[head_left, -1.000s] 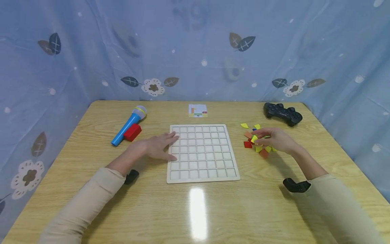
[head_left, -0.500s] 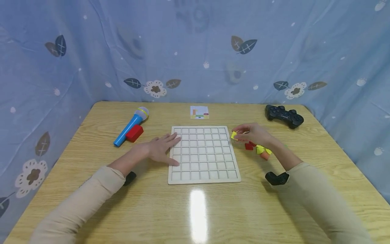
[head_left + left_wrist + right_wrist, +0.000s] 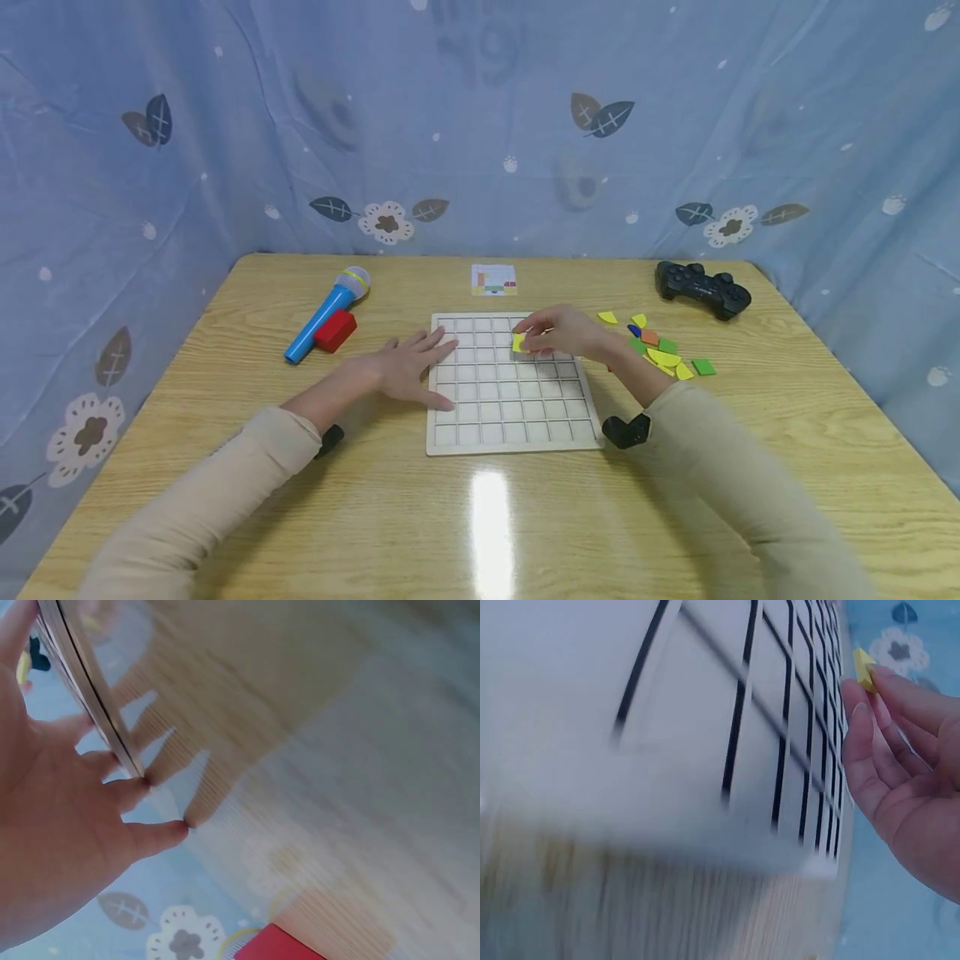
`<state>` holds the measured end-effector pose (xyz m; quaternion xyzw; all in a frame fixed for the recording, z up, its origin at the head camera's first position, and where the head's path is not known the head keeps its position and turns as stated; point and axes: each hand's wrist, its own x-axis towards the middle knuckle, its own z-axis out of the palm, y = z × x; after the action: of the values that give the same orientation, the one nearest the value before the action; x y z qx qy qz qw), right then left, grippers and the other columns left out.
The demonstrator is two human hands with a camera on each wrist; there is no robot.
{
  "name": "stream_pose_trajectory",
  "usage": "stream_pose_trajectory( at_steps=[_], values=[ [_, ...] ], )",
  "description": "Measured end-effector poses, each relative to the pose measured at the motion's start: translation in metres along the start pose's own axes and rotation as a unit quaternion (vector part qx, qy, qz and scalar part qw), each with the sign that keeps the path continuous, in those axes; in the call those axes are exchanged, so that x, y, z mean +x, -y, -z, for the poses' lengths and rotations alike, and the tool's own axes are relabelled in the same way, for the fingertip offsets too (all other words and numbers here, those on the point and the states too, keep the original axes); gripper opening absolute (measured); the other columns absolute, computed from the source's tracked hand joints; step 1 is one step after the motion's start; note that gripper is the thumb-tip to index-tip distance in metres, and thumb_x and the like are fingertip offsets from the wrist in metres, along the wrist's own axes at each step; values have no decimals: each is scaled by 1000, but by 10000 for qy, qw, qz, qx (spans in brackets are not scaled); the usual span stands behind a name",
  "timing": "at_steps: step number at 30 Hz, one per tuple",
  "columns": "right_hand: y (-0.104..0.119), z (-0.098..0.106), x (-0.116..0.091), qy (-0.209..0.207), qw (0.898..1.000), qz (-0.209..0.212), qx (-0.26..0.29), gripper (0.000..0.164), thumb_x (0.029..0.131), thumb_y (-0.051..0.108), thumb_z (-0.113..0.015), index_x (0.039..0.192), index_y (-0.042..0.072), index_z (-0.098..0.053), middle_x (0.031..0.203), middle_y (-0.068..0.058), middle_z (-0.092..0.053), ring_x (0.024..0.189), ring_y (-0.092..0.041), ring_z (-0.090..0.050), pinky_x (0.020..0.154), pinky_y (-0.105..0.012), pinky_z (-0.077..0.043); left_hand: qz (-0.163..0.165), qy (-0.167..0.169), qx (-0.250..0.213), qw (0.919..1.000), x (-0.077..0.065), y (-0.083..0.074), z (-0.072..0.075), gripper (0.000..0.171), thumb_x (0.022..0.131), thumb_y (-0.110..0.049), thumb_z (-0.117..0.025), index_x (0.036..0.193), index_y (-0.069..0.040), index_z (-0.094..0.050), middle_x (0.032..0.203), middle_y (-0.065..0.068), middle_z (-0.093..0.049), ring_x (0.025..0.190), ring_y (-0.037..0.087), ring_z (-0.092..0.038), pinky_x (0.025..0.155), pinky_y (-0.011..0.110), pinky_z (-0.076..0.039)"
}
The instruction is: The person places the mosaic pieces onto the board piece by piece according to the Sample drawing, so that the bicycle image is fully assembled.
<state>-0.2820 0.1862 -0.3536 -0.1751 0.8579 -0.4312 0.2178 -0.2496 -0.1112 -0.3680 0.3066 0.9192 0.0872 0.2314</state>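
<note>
A white square grid board [image 3: 513, 452] lies in the middle of the table. My left hand [image 3: 408, 371] rests with spread fingers at its left edge; the left wrist view shows the fingertips along the board's side. Between thumb and fingers, my right hand [image 3: 566, 332] pinches a small yellow tile [image 3: 518, 342] over the upper right part of the board. The right wrist view shows the yellow tile [image 3: 865, 670] at the fingertips. Right of the board lies a loose pile of flat tiles, among them a green tile [image 3: 703, 367] and a yellow half-round tile [image 3: 663, 357]; my right forearm hides part of it.
A small printed card [image 3: 494, 280] lies behind the board. At the left are a blue toy microphone [image 3: 322, 319] and a red block [image 3: 335, 331]. A black game controller [image 3: 703, 289] sits at the back right. A blue patterned curtain [image 3: 480, 125] surrounds the table.
My right hand has carried the yellow tile from the pile leftward to above the board, uncovering more tiles. The left hand stays at the board's left edge. The head view has shifted slightly.
</note>
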Motion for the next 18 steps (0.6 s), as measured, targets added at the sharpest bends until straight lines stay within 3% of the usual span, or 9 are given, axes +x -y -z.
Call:
stream_pose_trajectory(
  at_steps=[6, 14, 18],
  values=[
    [12, -22, 18, -47, 9998, -181, 42, 24, 88, 7, -68, 110, -3, -66, 83, -8, -69, 72, -19, -65, 65, -30, -53, 177, 59, 2, 9998, 2, -2, -1, 105, 78, -73, -56, 155, -24, -4, 159, 5, 7, 143, 31, 5, 109, 60, -3],
    [20, -39, 31, -181, 9987, -442, 166, 19, 87, 5, -70, 104, -2, -70, 84, -8, -70, 71, -16, -65, 66, -27, -54, 121, 63, -64, 9999, 2, -1, -1, 104, 79, -72, -56, 155, -23, -4, 159, 6, 8, 143, 32, 5, 108, 61, -3],
    [22, -42, 32, -196, 9990, -398, -78, 19, 88, 8, -69, 104, -1, -70, 84, -7, -70, 70, -16, -63, 64, -26, -52, 124, 59, -105, 9999, 1, 0, -1, 105, 78, -72, -56, 155, -23, -4, 159, 5, 9, 143, 32, 6, 108, 61, -3]
  ],
)
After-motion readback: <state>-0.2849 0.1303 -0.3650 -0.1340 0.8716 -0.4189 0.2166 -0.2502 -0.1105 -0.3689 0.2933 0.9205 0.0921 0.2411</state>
